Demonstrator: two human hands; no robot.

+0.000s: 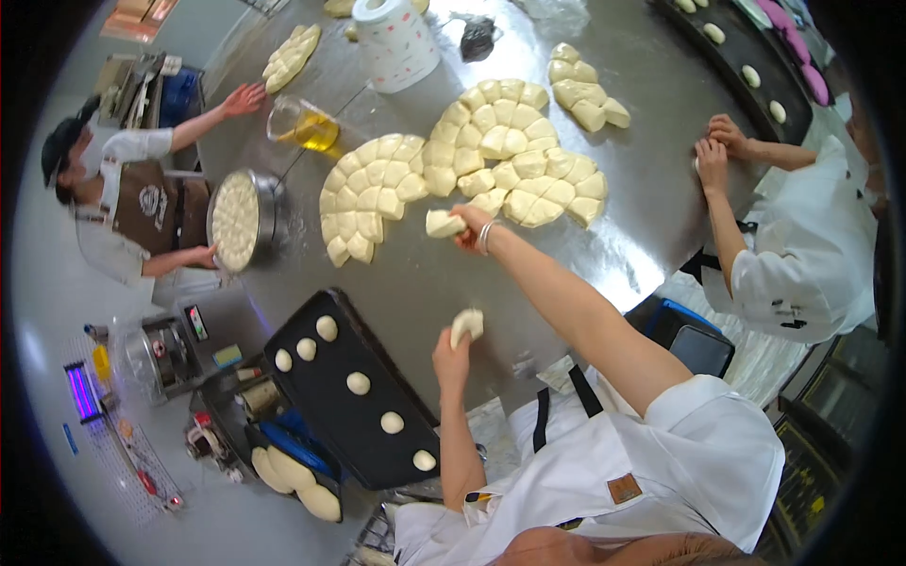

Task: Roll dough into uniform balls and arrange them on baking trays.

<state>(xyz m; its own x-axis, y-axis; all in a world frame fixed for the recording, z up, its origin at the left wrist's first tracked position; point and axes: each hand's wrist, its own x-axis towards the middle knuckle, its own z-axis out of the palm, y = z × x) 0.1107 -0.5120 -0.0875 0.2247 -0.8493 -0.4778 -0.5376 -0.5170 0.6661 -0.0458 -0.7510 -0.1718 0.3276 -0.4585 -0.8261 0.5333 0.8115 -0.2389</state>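
My left hand holds a pale piece of dough just above the metal worktop. Farther forward, my right hand, with bangles at its wrist, grips another dough piece. It is beside the near edge of large slabs of dough scored or cut into chunks: one at left, one in the middle and one at right. On my left lies a black baking tray bearing several round dough balls, spaced apart.
A jug of yellow liquid and a paper towel roll stand beyond the dough. At left, a person touches a round metal pan of dough. Another person works at right, near a dark tray. More dough lies farther back.
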